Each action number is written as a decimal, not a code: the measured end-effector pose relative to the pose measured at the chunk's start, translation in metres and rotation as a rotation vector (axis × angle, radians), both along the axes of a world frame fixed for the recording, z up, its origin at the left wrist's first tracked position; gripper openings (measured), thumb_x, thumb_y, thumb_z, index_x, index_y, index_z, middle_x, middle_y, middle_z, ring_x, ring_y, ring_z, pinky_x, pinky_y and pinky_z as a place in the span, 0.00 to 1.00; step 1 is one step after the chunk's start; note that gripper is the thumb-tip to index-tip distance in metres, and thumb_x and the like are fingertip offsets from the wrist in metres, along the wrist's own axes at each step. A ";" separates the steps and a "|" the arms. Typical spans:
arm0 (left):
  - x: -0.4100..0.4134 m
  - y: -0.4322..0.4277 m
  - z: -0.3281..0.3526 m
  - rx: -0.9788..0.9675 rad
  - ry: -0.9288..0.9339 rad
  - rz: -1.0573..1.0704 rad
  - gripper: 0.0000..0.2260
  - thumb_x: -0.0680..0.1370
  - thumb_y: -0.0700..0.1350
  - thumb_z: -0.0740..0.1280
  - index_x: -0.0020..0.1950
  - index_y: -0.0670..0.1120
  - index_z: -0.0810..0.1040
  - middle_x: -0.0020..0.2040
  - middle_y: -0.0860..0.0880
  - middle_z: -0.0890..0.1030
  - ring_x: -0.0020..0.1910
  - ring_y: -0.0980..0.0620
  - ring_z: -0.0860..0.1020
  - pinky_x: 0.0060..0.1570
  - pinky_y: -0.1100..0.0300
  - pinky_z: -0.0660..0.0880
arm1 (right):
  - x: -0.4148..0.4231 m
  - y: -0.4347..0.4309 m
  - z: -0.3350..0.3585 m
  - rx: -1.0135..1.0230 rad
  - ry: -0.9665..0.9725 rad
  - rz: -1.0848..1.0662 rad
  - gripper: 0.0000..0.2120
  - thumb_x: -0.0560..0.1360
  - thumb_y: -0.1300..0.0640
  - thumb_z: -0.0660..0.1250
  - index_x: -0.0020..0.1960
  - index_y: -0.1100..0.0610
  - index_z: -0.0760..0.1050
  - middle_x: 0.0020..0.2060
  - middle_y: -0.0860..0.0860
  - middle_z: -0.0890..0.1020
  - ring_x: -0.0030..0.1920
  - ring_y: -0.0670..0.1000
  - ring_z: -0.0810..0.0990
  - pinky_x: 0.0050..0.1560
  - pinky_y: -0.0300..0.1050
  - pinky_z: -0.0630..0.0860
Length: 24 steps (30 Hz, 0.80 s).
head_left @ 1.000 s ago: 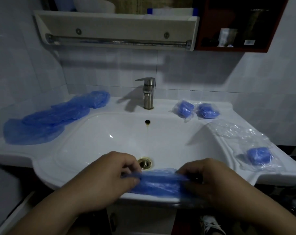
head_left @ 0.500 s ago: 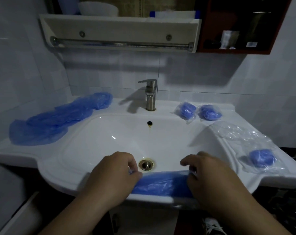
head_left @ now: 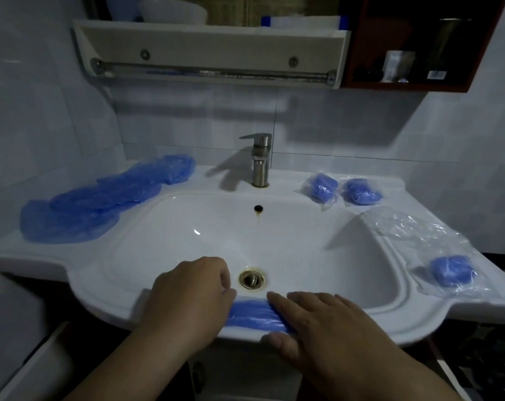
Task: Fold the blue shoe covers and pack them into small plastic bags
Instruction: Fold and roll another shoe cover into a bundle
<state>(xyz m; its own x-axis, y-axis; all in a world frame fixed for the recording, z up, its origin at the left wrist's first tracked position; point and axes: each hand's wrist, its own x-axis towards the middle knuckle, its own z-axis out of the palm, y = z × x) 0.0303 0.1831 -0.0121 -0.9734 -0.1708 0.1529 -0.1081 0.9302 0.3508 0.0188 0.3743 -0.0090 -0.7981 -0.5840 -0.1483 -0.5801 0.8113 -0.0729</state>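
Note:
A folded blue shoe cover (head_left: 252, 314) lies as a narrow strip on the front rim of the white sink (head_left: 100, 290). My left hand (head_left: 190, 296) holds its left end with curled fingers. My right hand (head_left: 317, 319) lies flat on its right part, fingers straight, pressing it down. A pile of unfolded blue shoe covers (head_left: 100, 198) lies on the left counter. Two packed bags (head_left: 322, 188) (head_left: 361, 192) sit at the back right. A third packed bag (head_left: 452, 270) lies on the right counter beside loose clear plastic bags (head_left: 410, 227).
The metal faucet (head_left: 260, 160) stands at the back centre, and the drain (head_left: 251, 279) is just beyond my hands. A shelf with a towel rail (head_left: 210, 72) hangs above the sink, with a dark red cabinet (head_left: 413, 44) to its right.
The shoe cover went from held just above the rim to lying on it. My right hand opened and slid left, flattening the strip. My left hand stayed on the left end.

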 end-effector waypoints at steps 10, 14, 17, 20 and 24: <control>0.000 -0.019 0.006 -0.227 0.150 -0.096 0.20 0.77 0.39 0.67 0.63 0.58 0.71 0.59 0.59 0.72 0.55 0.59 0.71 0.57 0.62 0.72 | -0.001 0.002 -0.004 0.015 0.044 0.016 0.34 0.76 0.30 0.48 0.77 0.42 0.46 0.72 0.45 0.66 0.68 0.50 0.67 0.70 0.46 0.61; 0.011 0.000 0.022 0.040 0.096 -0.435 0.09 0.75 0.55 0.71 0.54 0.61 0.77 0.52 0.66 0.74 0.53 0.67 0.73 0.55 0.70 0.72 | -0.002 0.001 -0.002 -0.096 0.054 -0.028 0.35 0.74 0.31 0.58 0.76 0.41 0.52 0.70 0.42 0.70 0.67 0.47 0.71 0.68 0.43 0.66; 0.010 0.001 0.013 -0.042 -0.028 -0.567 0.19 0.67 0.64 0.74 0.55 0.60 0.78 0.47 0.67 0.73 0.48 0.71 0.72 0.49 0.71 0.70 | -0.003 0.011 0.001 -0.206 0.092 -0.053 0.39 0.68 0.31 0.65 0.75 0.37 0.54 0.67 0.39 0.72 0.64 0.43 0.73 0.64 0.39 0.69; 0.008 -0.004 0.008 -0.047 0.000 -0.564 0.18 0.67 0.61 0.76 0.55 0.60 0.80 0.45 0.67 0.72 0.47 0.75 0.70 0.48 0.73 0.69 | -0.008 0.027 0.007 -0.322 0.127 0.032 0.34 0.65 0.34 0.70 0.69 0.36 0.67 0.63 0.34 0.73 0.62 0.37 0.73 0.62 0.35 0.70; 0.007 -0.005 0.007 -0.031 0.005 -0.541 0.15 0.68 0.59 0.76 0.54 0.59 0.83 0.44 0.64 0.75 0.46 0.71 0.72 0.48 0.72 0.71 | -0.013 0.040 0.010 -0.328 0.195 0.083 0.20 0.64 0.38 0.72 0.55 0.39 0.79 0.52 0.33 0.72 0.54 0.35 0.72 0.54 0.32 0.72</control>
